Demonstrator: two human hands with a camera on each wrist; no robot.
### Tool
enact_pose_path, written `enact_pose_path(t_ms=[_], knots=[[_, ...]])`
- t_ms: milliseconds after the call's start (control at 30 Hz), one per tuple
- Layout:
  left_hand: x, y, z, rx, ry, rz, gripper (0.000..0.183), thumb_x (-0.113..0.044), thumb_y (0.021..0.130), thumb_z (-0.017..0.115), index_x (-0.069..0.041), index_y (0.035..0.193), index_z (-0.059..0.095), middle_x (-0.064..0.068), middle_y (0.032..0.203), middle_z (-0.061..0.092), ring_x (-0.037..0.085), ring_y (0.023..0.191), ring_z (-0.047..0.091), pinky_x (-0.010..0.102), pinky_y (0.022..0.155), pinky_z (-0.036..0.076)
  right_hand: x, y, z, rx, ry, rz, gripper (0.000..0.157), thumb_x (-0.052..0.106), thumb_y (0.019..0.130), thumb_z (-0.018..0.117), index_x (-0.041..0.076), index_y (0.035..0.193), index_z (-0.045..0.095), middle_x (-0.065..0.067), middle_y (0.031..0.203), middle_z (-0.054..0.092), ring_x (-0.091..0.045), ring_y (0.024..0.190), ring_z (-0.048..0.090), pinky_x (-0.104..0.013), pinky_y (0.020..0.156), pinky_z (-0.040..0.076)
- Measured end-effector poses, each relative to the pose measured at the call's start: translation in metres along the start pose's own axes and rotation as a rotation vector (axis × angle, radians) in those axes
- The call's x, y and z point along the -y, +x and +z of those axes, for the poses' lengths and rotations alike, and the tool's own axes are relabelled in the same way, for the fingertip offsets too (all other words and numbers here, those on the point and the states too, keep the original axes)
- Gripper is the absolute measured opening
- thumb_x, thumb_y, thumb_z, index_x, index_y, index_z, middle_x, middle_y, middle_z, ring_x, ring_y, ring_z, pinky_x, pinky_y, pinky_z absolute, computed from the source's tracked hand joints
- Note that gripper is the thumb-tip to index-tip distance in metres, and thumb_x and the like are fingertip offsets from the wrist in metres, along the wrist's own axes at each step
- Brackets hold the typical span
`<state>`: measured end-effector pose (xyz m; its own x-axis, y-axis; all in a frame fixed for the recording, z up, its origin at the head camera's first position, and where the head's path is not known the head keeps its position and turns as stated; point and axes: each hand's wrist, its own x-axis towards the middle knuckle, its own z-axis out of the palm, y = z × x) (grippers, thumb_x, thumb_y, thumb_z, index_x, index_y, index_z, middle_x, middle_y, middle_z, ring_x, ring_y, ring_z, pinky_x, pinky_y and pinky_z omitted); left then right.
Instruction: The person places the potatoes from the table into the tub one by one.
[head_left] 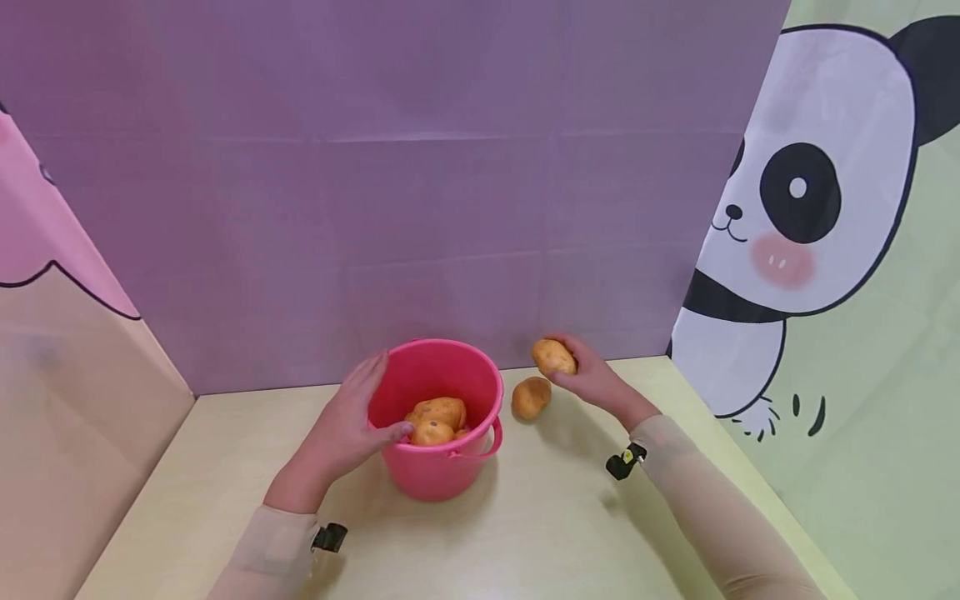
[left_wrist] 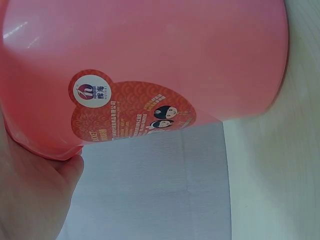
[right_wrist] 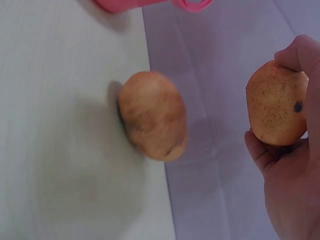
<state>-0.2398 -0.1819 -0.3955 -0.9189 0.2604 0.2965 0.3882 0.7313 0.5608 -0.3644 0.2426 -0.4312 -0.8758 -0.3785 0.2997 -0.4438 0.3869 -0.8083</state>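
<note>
A pink bucket (head_left: 442, 475) stands upright on the table with several potatoes (head_left: 438, 412) inside. My left hand (head_left: 345, 425) holds its rim on the left side, the thumb reaching over the edge. In the left wrist view the bucket's wall (left_wrist: 200, 55) bears a red sticker (left_wrist: 130, 110). Right of the bucket, my right hand (head_left: 592, 379) grips a potato (head_left: 553, 357) between thumb and fingers, raised above the table. Another potato (head_left: 531, 398) lies on the table just below and left of that hand; the right wrist view shows this loose potato (right_wrist: 152, 116) too.
The pale wooden table (head_left: 555, 533) ends at a purple cloth backdrop (head_left: 450, 208) close behind the bucket. On the right is a side panel with a printed panda (head_left: 825, 167). The bucket's handle (head_left: 483, 450) hangs down at its front right.
</note>
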Motion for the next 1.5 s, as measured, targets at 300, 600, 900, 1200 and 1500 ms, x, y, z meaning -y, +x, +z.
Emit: enact_pose_path(t_ms=[300,600,900,1200,1500], knots=[[-0.001,0.0,-0.001,0.003,0.009,0.0,0.124,-0.055,0.086,0.09,-0.009,0.177,0.021,0.019,0.181,0.024,0.047,0.164,0.022,0.071,0.103,0.057,0.024,0.009,0.0,0.038,-0.028,-0.027,0.068,0.019,0.099,0.078,0.014,0.162,0.053,-0.014,0.153,0.06,-0.035,0.125,0.062,-0.052,0.107,0.054],[0.0,0.0,0.0,0.001,0.006,0.002,0.123,-0.053,0.086,0.091,-0.01,0.178,0.021,0.019,0.181,0.025,0.047,0.164,0.023,0.071,0.103,0.057,0.043,0.015,0.0,0.068,-0.042,-0.091,0.068,0.016,0.099,0.077,0.015,0.163,0.053,-0.012,0.151,0.06,-0.033,0.125,0.06,-0.051,0.106,0.054],[-0.003,0.0,0.0,0.005,-0.006,-0.009,0.123,-0.05,0.086,0.092,-0.01,0.178,0.021,0.019,0.181,0.024,0.047,0.164,0.022,0.07,0.102,0.058,0.06,0.023,0.0,0.104,0.003,-0.128,0.071,0.012,0.099,0.078,0.013,0.165,0.05,-0.012,0.15,0.06,-0.032,0.125,0.06,-0.046,0.104,0.057],[-0.002,-0.001,-0.001,0.005,-0.006,-0.003,0.123,-0.054,0.087,0.091,-0.01,0.178,0.021,0.019,0.181,0.024,0.047,0.164,0.023,0.07,0.102,0.058,0.082,0.036,0.009,0.15,0.019,-0.174,0.073,0.011,0.098,0.078,0.011,0.165,0.05,-0.01,0.151,0.059,-0.033,0.126,0.06,-0.048,0.102,0.06],[-0.003,0.0,-0.001,0.008,-0.003,-0.006,0.123,-0.051,0.086,0.092,-0.01,0.178,0.02,0.019,0.181,0.024,0.047,0.164,0.023,0.07,0.102,0.058,0.098,0.046,0.02,0.197,0.02,-0.218,0.072,0.011,0.098,0.077,0.013,0.165,0.05,-0.011,0.15,0.057,-0.033,0.127,0.06,-0.045,0.099,0.063]])
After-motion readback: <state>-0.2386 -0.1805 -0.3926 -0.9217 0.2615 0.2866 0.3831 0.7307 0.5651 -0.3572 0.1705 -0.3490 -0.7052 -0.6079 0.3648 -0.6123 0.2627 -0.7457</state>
